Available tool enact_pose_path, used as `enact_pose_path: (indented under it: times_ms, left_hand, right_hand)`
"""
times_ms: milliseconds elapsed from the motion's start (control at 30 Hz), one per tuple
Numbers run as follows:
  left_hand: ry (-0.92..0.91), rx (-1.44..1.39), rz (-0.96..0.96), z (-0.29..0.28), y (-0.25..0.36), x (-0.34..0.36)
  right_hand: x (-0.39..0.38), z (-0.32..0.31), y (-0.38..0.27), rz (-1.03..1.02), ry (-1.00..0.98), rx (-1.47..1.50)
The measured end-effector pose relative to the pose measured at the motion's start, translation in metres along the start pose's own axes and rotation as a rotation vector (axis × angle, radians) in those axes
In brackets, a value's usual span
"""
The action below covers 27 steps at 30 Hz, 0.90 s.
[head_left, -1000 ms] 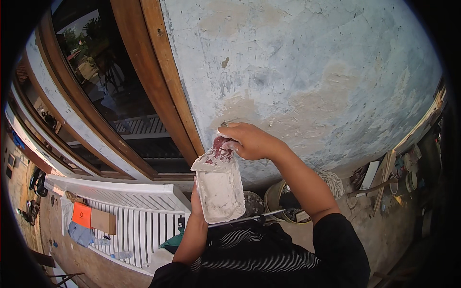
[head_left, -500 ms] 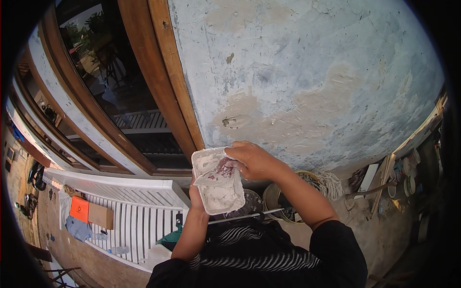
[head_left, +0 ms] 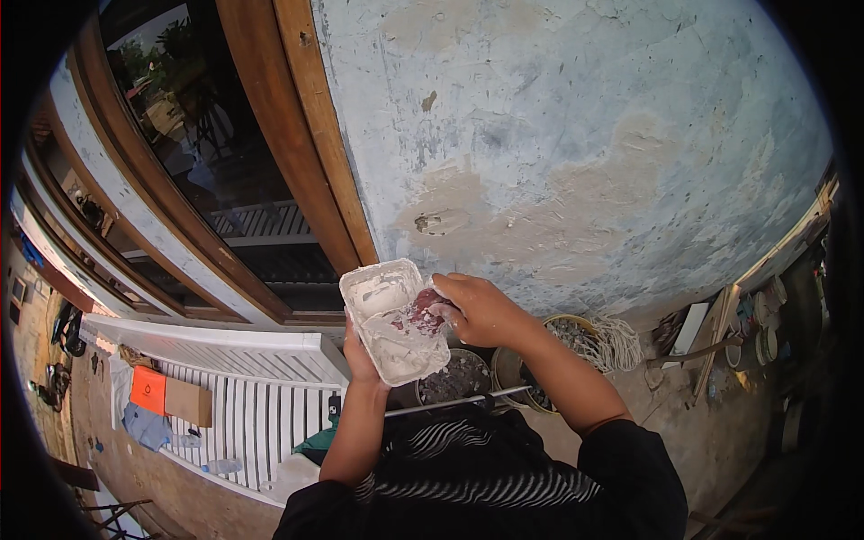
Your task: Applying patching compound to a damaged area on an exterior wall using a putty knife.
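Note:
My left hand (head_left: pixel 361 360) grips a white rectangular tub (head_left: pixel 416 375) from its left side and from below; most of its fingers are hidden under it. Pale, creamy putty (head_left: pixel 378 294) coats the inside and rim. Closed around a dark-red putty scraper (head_left: pixel 423 315) is my right hand (head_left: pixel 479 309), at the tub's right edge. The scraper reaches over the middle of the tub, its blade smeared with putty. Ahead stands a worn pale-blue wall (head_left: pixel 540 117) with a beige patch (head_left: pixel 576 211) across its lower part.
Wooden-framed windows (head_left: pixel 216 162) run along the left. Below them stands a white slatted bench (head_left: pixel 252 405) with an orange box (head_left: pixel 149 390), a cardboard box (head_left: pixel 188 408) and a plastic bottle (head_left: pixel 222 466). Buckets of dark rubble (head_left: pixel 454 376) and coiled rope (head_left: pixel 619 346) lie at the wall's foot.
The tub has shifted a little left and up, and is tilted differently. The scraper has turned, so more of its red part shows and less of its putty-covered blade.

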State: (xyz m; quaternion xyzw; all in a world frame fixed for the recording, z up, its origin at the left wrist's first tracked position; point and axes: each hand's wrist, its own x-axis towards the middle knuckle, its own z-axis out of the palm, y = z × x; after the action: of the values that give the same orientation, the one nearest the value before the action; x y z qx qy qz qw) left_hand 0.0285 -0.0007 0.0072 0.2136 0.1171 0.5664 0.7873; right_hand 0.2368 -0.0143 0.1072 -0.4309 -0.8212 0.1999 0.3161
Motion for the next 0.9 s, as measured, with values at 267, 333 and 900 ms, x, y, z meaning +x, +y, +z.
enact_pose_path:
  times_ms: [267,333,900]
  left_hand:
    - [0.037,-0.029,0.103,0.003,0.012,0.003]
    - [0.053,-0.031,0.117,0.007,0.012,0.006]
    - [0.283,0.018,0.149,0.009,0.004,-0.002]
  right_hand:
    - [-0.020,0.024,0.018,0.392,0.115,0.337]
    - [-0.024,0.037,0.031,0.419,0.183,0.572]
    - [-0.046,0.054,0.033,0.709,0.506,1.371]
